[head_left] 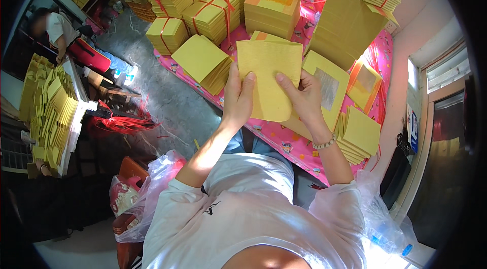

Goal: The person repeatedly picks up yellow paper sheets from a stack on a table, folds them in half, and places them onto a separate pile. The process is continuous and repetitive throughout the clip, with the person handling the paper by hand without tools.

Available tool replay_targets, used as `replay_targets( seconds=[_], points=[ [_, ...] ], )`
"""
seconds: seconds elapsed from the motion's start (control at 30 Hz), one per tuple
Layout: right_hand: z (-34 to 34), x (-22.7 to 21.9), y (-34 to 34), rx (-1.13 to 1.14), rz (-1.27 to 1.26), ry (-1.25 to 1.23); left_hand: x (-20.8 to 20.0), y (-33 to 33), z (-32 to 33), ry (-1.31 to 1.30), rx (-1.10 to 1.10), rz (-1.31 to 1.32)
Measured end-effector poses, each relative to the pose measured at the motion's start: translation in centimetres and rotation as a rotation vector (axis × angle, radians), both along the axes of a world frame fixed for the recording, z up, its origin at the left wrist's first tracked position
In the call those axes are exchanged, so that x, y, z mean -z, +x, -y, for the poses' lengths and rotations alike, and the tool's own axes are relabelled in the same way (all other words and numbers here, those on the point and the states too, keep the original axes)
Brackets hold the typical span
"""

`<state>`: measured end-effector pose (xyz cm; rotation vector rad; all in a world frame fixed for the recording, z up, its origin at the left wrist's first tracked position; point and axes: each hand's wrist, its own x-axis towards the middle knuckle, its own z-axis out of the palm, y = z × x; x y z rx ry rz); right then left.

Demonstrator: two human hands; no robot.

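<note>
A rectangular wad of yellow paper point(264, 79) is held upright in front of me over the pink patterned cloth point(265, 137). My left hand point(238, 97) grips its left edge, thumb on the near face and fingers behind. On the opposite edge, my right hand point(306, 100) is closed the same way, with a beaded bracelet at the wrist. How thick the wad is cannot be made out. Just behind it lie yellow sheets with a silver patch point(327, 89). A fanned yellow paper stack point(205, 63) rests to the left, and another fanned stack point(360, 132) sits to the right.
Yellow bundles tied with red string point(210, 13) and an orange-topped paper block point(274, 5) stand at the back. A tall leaning stack point(347, 25) rises at right. Leftward, a person point(63, 36) is beside a table of yellow paper point(53, 112); red strings point(124, 119) hang nearby.
</note>
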<state>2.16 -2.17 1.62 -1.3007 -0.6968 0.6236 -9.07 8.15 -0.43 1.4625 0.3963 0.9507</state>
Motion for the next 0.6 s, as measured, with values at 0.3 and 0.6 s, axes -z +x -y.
replay_targets(
  seconds=[0.3,0.6],
  points=[
    [-0.2,0.2,1.6,-0.003,0.009,-0.005,0.0,-0.8,-0.5,-0.171,0.125,0.017],
    [-0.2,-0.3,2.2,-0.002,-0.094,-0.045,-0.2,-2.3,-1.5,-0.254,0.238,-0.084]
  ],
)
